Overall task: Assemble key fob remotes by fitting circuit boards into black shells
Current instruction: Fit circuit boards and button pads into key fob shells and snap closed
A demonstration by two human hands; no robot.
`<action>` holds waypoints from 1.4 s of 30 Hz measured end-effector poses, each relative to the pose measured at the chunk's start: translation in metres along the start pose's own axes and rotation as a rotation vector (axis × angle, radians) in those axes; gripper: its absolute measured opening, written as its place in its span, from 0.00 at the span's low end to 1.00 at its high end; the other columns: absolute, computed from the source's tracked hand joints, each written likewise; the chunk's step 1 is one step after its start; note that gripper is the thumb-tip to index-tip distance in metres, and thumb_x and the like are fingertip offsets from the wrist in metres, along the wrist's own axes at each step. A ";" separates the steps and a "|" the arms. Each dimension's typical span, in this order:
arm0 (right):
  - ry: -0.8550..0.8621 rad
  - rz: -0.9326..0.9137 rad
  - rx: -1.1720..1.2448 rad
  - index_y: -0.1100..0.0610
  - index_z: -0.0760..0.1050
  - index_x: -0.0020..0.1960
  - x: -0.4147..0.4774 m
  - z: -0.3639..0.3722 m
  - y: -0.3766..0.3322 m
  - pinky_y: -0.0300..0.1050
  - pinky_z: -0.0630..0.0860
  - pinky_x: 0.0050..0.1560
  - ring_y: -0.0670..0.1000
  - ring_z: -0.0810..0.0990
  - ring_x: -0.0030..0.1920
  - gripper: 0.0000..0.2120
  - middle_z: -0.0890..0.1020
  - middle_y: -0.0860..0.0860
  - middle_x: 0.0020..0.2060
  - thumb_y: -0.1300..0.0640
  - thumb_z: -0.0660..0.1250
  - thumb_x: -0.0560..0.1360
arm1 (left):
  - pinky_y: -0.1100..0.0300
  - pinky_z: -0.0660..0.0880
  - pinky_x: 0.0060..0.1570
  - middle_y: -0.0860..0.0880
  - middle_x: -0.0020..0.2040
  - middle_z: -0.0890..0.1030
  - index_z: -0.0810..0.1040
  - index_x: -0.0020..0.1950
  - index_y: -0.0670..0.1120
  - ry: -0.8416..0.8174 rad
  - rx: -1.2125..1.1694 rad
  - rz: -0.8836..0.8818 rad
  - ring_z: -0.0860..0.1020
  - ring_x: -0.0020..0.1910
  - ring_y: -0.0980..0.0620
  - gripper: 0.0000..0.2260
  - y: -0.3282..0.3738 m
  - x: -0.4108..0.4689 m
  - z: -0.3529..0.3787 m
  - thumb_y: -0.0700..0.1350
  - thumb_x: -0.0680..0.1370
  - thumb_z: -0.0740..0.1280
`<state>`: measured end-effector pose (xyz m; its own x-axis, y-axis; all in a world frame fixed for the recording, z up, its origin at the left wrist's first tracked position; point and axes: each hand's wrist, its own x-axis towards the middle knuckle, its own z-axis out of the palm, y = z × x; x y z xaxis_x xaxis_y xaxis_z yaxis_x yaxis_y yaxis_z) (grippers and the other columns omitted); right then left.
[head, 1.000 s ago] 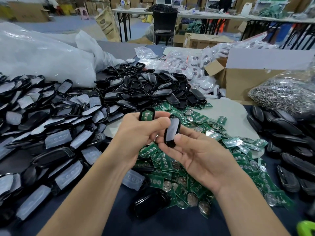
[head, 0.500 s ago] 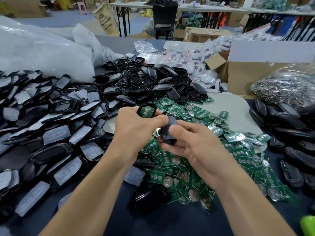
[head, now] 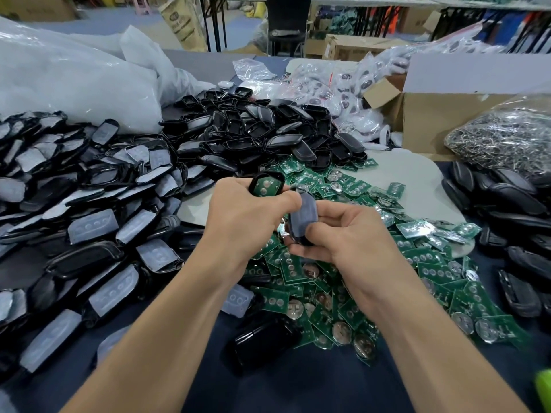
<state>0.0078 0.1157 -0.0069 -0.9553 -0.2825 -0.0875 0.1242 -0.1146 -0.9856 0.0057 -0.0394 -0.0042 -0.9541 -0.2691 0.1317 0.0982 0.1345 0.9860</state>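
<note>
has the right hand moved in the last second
Yes, slightly: the right hand has shifted up the view, away from the loose black shell on the table.

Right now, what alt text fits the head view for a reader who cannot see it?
The left hand holds a black shell with a green board inside; the right hand holds a second shell above a heap of loose boards.

No legible text anywhere. Brown sack (head: 181, 23) at 11 o'clock carries a round printed emblem and lines of lettering, too blurred to read.
</note>
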 end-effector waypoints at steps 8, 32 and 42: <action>0.070 -0.022 -0.031 0.56 0.86 0.45 0.000 0.002 0.000 0.41 0.84 0.38 0.54 0.88 0.36 0.16 0.88 0.56 0.39 0.74 0.68 0.77 | 0.53 0.66 0.34 0.47 0.27 0.68 0.77 0.38 0.34 0.013 -0.008 0.019 0.63 0.29 0.49 0.16 0.004 -0.003 0.004 0.45 0.66 0.76; -0.322 0.218 0.392 0.62 0.87 0.55 -0.006 -0.017 -0.013 0.47 0.84 0.49 0.56 0.87 0.49 0.14 0.87 0.61 0.53 0.55 0.72 0.75 | 0.58 0.62 0.31 0.49 0.25 0.67 0.71 0.24 0.49 -0.281 -0.229 -0.163 0.65 0.27 0.52 0.17 0.012 -0.003 -0.010 0.46 0.71 0.72; -0.314 0.338 0.534 0.66 0.84 0.59 -0.004 -0.014 -0.013 0.52 0.85 0.48 0.61 0.87 0.49 0.17 0.85 0.65 0.55 0.55 0.65 0.79 | 0.65 0.64 0.25 0.52 0.22 0.69 0.75 0.25 0.50 -0.235 -0.186 -0.155 0.67 0.23 0.56 0.15 0.008 -0.002 -0.009 0.45 0.70 0.74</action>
<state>0.0060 0.1313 0.0043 -0.7287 -0.6373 -0.2509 0.5918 -0.4014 -0.6991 0.0109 -0.0464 0.0039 -0.9987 -0.0429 -0.0274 -0.0242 -0.0734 0.9970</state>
